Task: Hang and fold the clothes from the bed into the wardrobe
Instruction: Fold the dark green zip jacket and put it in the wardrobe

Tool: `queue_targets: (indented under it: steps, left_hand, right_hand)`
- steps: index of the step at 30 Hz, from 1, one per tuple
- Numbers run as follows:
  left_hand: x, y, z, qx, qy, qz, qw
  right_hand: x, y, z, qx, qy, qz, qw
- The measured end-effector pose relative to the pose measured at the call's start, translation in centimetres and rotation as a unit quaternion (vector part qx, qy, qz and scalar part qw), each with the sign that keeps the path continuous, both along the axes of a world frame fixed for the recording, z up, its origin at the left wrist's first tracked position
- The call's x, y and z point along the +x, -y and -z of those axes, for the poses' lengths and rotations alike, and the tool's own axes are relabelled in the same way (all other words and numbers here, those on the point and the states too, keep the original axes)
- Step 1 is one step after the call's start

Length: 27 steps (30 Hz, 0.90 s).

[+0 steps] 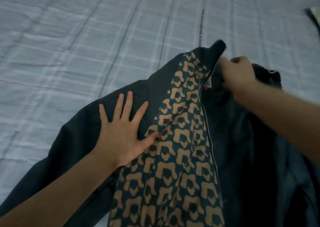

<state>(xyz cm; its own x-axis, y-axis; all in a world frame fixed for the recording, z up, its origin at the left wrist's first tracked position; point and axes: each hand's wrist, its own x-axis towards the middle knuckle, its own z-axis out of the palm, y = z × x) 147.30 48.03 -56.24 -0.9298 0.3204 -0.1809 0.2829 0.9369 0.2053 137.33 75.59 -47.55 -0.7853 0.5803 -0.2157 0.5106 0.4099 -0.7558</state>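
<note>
Left hand [121, 131] flat, pinning jacket [181, 140] on bed [69, 36], right hand [240, 77] gripping collar, well apart; tug too hard and panel likely slips, bunching the fold.

Jacket [233, 157] cut off below; right hand [240, 74] blurred.

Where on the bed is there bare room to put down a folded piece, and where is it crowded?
The bedspread lies bare across the far and left side, bordered by the jacket on the near right. Crowded: the near right, where the jacket spreads, the left hand pressing it flat and the right hand gripping its collar. A dark item sits at the far right edge.
</note>
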Motion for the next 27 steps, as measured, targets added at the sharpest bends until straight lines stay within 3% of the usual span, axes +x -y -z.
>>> queue_targets:
  steps: [3, 5, 8, 10, 14, 20, 22, 24, 27]
  left_hand:
    - [0.2, 1.3, -2.2, 0.112, -0.068, 0.019, 0.991]
    - [0.1, 3.4, -2.7, 0.166, -0.132, -0.041, 0.976]
    - [0.6, 7.2, -2.4, 0.195, -0.11, -0.189, 0.956]
    - [2.4, 9.1, -1.7, 0.155, -0.074, -0.191, 0.967]
    - [5.2, 12.1, 0.6, 0.025, -0.036, -0.038, 0.998]
    - [0.2, 16.5, -1.2, -0.119, -0.003, -0.053, 0.991]
    - [0.6, 16.5, -3.3, -0.081, 0.022, -0.082, 0.993]
    - [2.9, 16.6, -5.2, -0.049, 0.017, -0.141, 0.989]
    - [8.9, 17.5, -7.6, -0.099, 0.126, -0.206, 0.965]
  right_hand:
    - [7.8, 2.7, 0.5, 0.194, -0.143, -0.134, 0.961]
    - [13.2, 5.1, 0.6, 0.204, -0.171, -0.208, 0.941]
    - [19.9, 7.0, 4.1, 0.203, -0.021, -0.362, 0.91]
    - [22.6, 6.8, 7.2, 0.29, 0.05, -0.403, 0.867]
    - [23.2, 5.9, 7.9, 0.313, 0.069, -0.417, 0.851]
    - [28.3, 3.6, 6.3, 0.316, 0.115, -0.454, 0.825]
    - [29.3, 4.1, 5.0, 0.326, 0.095, -0.424, 0.84]
    - [30.9, 5.6, 3.0, 0.33, 0.036, -0.341, 0.879]
    - [35.5, 8.8, 1.6, 0.309, -0.012, -0.282, 0.908]
